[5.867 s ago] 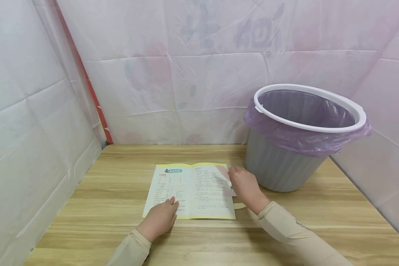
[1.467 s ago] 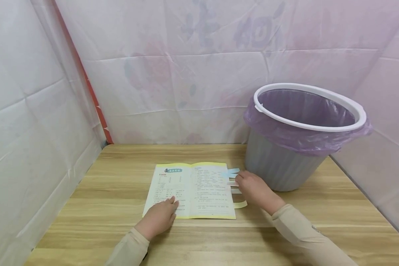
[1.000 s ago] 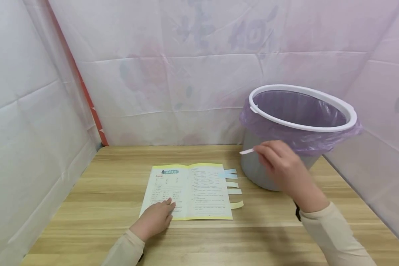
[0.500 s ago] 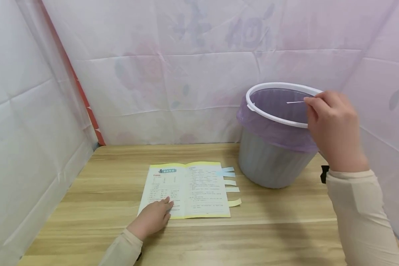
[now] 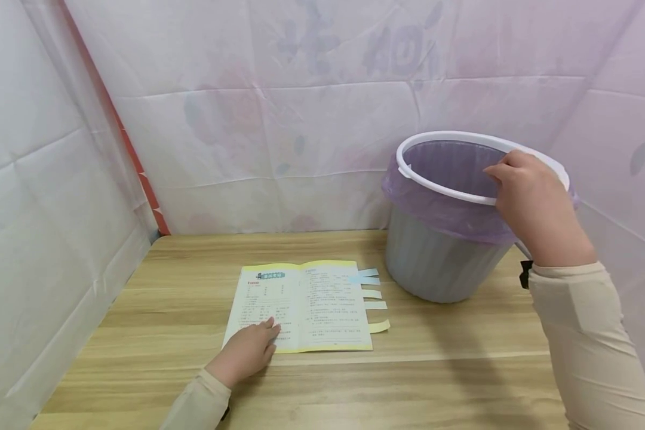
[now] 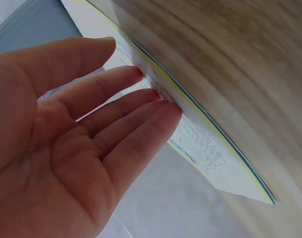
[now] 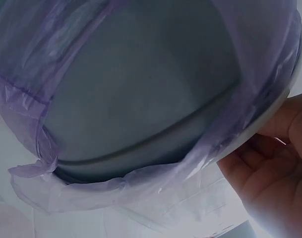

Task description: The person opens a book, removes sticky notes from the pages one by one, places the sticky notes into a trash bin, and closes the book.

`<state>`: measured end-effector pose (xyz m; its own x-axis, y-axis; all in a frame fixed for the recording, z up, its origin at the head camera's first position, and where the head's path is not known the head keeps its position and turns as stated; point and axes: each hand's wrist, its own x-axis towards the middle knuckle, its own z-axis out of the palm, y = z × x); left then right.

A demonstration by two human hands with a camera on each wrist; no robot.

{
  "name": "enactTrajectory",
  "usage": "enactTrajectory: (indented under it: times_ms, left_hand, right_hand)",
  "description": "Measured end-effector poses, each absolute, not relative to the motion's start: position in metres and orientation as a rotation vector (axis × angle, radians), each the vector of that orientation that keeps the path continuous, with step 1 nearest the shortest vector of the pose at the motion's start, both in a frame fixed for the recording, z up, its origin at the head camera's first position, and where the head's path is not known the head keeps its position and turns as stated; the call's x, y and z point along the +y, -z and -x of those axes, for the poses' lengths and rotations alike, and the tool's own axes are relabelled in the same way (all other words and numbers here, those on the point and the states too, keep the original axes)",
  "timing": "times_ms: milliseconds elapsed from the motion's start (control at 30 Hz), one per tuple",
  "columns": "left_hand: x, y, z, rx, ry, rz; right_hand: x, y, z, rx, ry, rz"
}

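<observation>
A booklet with yellow-edged pages (image 5: pixel 333 316) lies open on the wooden table. My left hand (image 5: pixel 247 351) rests on its left page; in the left wrist view the fingers are relaxed, tips at the printed paper. Several paper strips, blue (image 5: pixel 368 280), pale and yellow (image 5: pixel 379 326), stick out past the right page's edge. My right hand (image 5: pixel 534 209) is over the mouth of a grey bin (image 5: pixel 435 257), fingers bent and thumb close to them. No strip shows at its fingertips. In the right wrist view the bin's rim partly hides the fingers.
The bin stands at the table's back right, lined with a purple bag (image 5: pixel 430 206) folded out under a white ring rim (image 5: pixel 435 189). Pale printed cloth (image 5: pixel 279 137) hangs behind and at both sides. The wooden table (image 5: pixel 156 298) extends in front.
My right hand pulled a pale strip away from the booklet's right edge and carried it up and right over the bin. The strip is now out of sight. My left hand stayed on the page.
</observation>
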<state>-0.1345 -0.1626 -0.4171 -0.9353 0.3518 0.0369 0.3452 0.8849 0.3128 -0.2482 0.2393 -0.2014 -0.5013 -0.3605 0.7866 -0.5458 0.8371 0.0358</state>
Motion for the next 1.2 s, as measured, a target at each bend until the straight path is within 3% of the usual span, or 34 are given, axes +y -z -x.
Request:
enactTrajectory:
  times_ms: [233, 400, 533, 667, 933, 1200]
  left_hand:
    - [-0.164, 0.417, 0.134, 3.026, -0.505, -0.541]
    - [-0.164, 0.418, 0.133, 3.029, -0.511, -0.533]
    - [-0.163, 0.419, 0.134, 3.039, -0.497, -0.558]
    - [-0.162, 0.420, 0.134, 3.043, -0.486, -0.554]
    - [-0.161, 0.420, 0.135, 3.032, -0.466, -0.525]
    - [-0.162, 0.421, 0.136, 3.035, -0.472, -0.528]
  right_hand:
    - [0.230, 0.205, 0.243, -2.044, -0.313, -0.730]
    - [0.200, 0.214, 0.224, -1.865, -0.375, -0.948]
    - [0.172, 0.243, 0.217, -1.761, -0.552, -1.177]
    - [0.153, 0.291, 0.231, -1.968, -0.565, -1.310]
    - [0.125, 0.385, 0.275, -2.665, -0.152, -1.129]
    - [0.109, 0.412, 0.297, -2.841, -0.031, -1.069]
